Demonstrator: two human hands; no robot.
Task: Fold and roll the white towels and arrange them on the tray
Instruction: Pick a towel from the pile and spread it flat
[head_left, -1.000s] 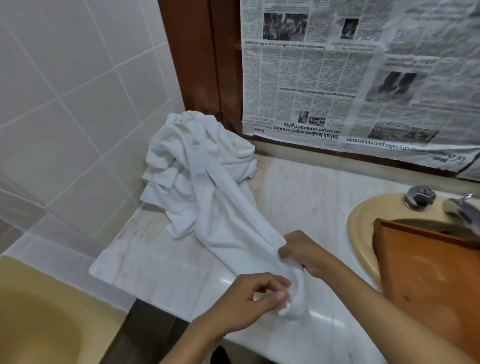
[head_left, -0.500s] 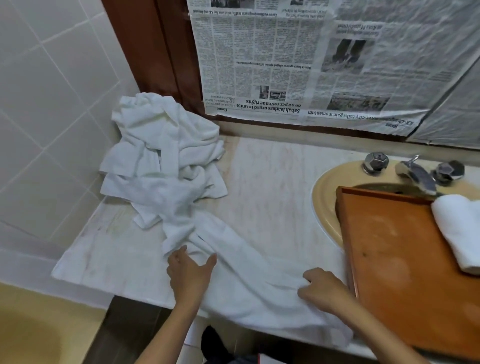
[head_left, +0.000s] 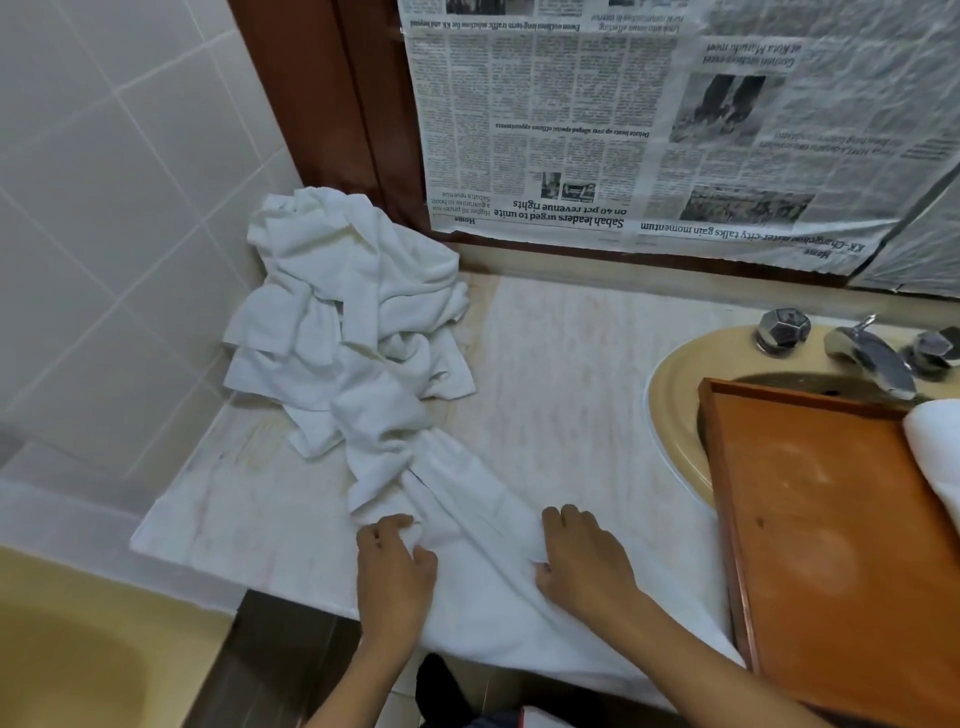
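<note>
A loose pile of white towels (head_left: 353, 322) sits in the counter's back left corner. One white towel (head_left: 483, 597) is pulled out from it and lies stretched toward me, its near end hanging over the counter's front edge. My left hand (head_left: 395, 561) presses on that towel's left edge with its fingers laid on the cloth. My right hand (head_left: 584, 558) rests palm down on the towel's middle, thumb against a crease. The wooden tray (head_left: 831, 519) lies over the sink at the right, with a rolled white towel (head_left: 935, 452) at its far right side.
The marble counter (head_left: 561, 374) runs between the pile and the yellow sink (head_left: 670, 415). A chrome tap (head_left: 872, 358) with two knobs stands behind the tray. Newspaper (head_left: 623, 130) covers the wall behind, tiles are at the left, and a yellow basin (head_left: 78, 649) is at the lower left.
The towel has been drawn out of the pile and laid on the counter. My right hand has let go of its edge and moved left onto the cloth; my left hand shifted slightly right.
</note>
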